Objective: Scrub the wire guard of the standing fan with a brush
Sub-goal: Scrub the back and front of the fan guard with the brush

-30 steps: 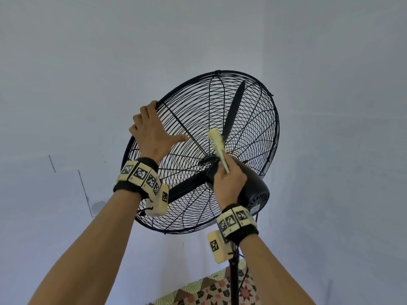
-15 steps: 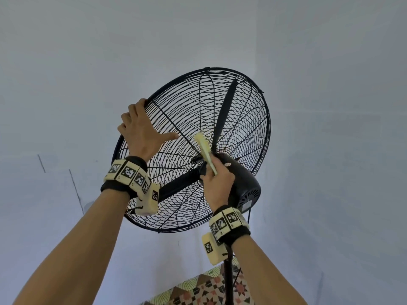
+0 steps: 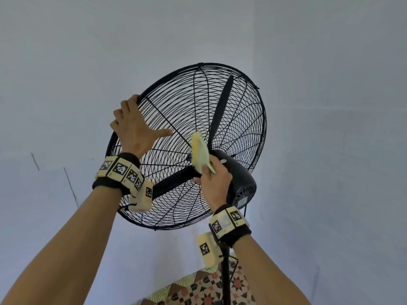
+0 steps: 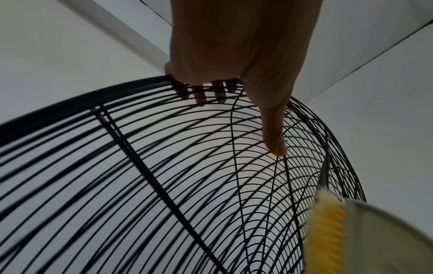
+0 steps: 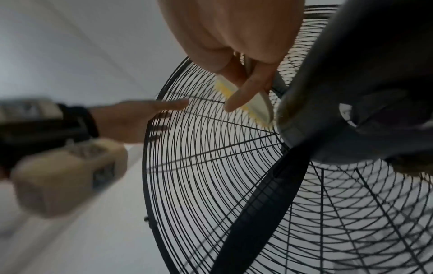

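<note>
The black wire guard (image 3: 240, 111) of the standing fan tilts upward in front of me. My left hand (image 3: 134, 128) grips its upper left rim, fingers curled over the edge (image 4: 203, 92) and the thumb (image 4: 274, 133) stretched across the wires. My right hand (image 3: 214, 183) holds a pale brush (image 3: 199, 150) with yellow bristles (image 4: 328, 231). The brush lies against the rear guard wires just left of the black motor housing (image 3: 240, 179). In the right wrist view the fingers (image 5: 246, 89) wrap the brush handle (image 5: 257, 105), and my left hand (image 5: 131, 118) shows at the rim.
A black fan blade (image 3: 220, 111) stands inside the guard. The fan's pole (image 3: 225, 278) runs down behind my right wrist to a patterned floor (image 3: 198, 289). Pale walls meet in a corner behind the fan (image 3: 255, 40).
The brush has turned a little in my right hand and looks blurred against the wires near the hub. My left hand keeps its hold on the rim. My view has shifted slightly.
</note>
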Demonstrator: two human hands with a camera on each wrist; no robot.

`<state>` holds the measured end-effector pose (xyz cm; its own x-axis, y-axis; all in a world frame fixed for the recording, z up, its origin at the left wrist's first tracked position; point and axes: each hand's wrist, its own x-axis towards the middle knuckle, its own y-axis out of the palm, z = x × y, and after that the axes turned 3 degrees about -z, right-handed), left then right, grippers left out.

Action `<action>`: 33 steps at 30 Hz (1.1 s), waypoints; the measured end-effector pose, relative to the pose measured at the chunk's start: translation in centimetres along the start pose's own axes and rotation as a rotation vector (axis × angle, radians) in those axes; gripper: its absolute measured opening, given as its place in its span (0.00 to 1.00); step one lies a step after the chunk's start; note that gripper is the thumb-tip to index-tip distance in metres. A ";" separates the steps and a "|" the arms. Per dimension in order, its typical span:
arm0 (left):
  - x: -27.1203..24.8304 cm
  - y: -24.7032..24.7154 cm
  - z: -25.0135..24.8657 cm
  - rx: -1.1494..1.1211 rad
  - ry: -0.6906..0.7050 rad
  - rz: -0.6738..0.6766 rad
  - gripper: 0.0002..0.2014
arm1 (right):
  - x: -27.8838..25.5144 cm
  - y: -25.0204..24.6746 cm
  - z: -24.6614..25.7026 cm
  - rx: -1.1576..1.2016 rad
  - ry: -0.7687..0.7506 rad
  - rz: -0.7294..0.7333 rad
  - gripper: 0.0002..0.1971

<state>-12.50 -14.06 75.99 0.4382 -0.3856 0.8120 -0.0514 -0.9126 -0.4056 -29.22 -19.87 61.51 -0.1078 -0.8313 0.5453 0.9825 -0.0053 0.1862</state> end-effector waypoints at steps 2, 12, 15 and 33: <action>0.0 0.0 -0.2 -0.007 0.015 0.003 0.63 | 0.6 -0.5 0.3 0.100 0.063 -0.120 0.17; 0.0 0.1 0.2 -0.006 0.008 -0.008 0.63 | 1.1 -0.9 1.7 -0.110 0.126 0.070 0.27; -0.1 0.1 -0.3 -0.019 0.033 -0.002 0.63 | 2.6 -2.2 2.3 -0.066 0.121 -0.022 0.21; -0.1 0.1 -0.7 -0.047 0.053 0.011 0.61 | 3.4 -1.4 1.5 -0.128 0.104 -0.232 0.14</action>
<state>-13.14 -14.27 76.16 0.3897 -0.4011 0.8290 -0.0990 -0.9132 -0.3953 -31.21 -21.87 64.36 -0.3225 -0.8524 0.4117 0.9452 -0.2670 0.1877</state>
